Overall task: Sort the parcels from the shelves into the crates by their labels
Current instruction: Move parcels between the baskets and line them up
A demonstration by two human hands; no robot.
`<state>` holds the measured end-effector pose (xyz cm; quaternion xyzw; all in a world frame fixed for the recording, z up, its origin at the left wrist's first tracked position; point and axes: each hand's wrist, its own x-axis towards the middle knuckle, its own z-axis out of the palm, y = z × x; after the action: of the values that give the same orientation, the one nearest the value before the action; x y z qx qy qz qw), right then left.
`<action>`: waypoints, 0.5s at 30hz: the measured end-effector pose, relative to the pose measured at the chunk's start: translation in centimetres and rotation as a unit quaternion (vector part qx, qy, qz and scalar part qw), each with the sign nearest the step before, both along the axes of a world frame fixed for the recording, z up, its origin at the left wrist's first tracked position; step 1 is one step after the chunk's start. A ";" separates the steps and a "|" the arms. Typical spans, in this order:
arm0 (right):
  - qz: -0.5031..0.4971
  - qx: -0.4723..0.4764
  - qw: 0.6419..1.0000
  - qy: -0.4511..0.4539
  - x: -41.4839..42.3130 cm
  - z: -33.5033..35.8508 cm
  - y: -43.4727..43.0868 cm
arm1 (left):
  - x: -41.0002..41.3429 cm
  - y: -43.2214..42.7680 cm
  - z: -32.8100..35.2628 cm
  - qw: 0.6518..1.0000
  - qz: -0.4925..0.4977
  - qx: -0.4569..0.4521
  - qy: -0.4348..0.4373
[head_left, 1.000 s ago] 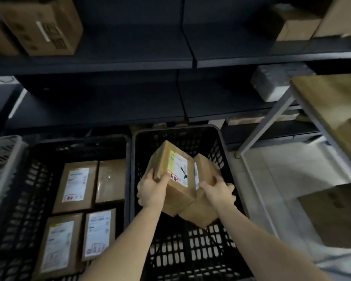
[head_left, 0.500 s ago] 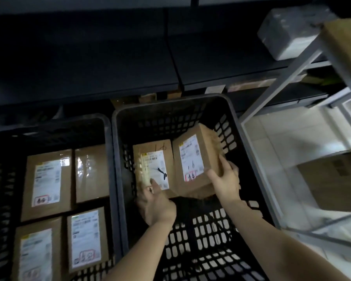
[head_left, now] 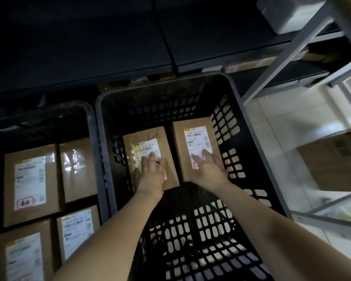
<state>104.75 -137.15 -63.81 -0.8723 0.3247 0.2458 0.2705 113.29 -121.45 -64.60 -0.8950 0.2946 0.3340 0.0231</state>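
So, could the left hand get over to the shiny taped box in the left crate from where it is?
Probably yes. The left hand lies flat on a box in the right crate, holding nothing. The taped box lies uncovered in the left crate, just over the two walls.

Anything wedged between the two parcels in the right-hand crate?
No: the head view shows only a narrow dark gap between left parcel and right parcel; left hand and right hand lie on top.

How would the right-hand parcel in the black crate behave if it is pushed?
Probably stiff: the right parcel is a square-edged cardboard box. It likely slides rather than rolls, lying flat on the crate floor under the right hand.
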 end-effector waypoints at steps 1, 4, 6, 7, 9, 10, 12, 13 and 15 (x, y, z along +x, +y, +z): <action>0.047 -0.002 0.999 0.012 0.2 0.1 0.3 | 0.4 -0.3 -0.1 1.000 -0.003 -0.011 -0.008; 0.124 0.024 0.992 -0.015 1.9 0.2 1.2 | 1.9 -1.2 -0.2 0.999 -0.018 -0.021 -0.019; 0.134 0.038 0.989 -0.056 3.5 0.0 2.0 | 2.6 -1.5 -0.1 1.000 -0.022 -0.007 -0.006; 0.117 0.024 0.990 -0.069 4.2 0.0 2.2 | 2.7 -1.6 -0.1 1.000 -0.017 -0.007 0.001; 0.014 -0.057 0.996 -0.063 4.9 0.1 2.0 | 2.5 -1.4 -0.2 1.000 -0.012 -0.013 0.009; -0.063 -0.094 0.993 -0.043 4.8 0.2 1.7 | 2.4 -1.2 -0.3 1.000 -0.015 -0.020 0.005; -0.213 -0.099 0.972 0.000 3.8 0.1 0.9 | 2.3 -1.1 -0.6 0.998 -0.049 -0.034 -0.014; -0.265 -0.081 0.961 0.009 3.3 -0.2 0.6 | 2.2 -1.2 -0.7 0.996 -0.077 -0.036 -0.020; -0.285 -0.053 0.957 0.007 2.8 -0.8 0.5 | 2.1 -1.7 -0.7 0.992 -0.120 -0.026 -0.024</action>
<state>107.53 -136.68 -64.59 -0.7550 0.5742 0.1474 0.2802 115.37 -123.13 -65.27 -0.8612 0.4079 0.2997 0.0467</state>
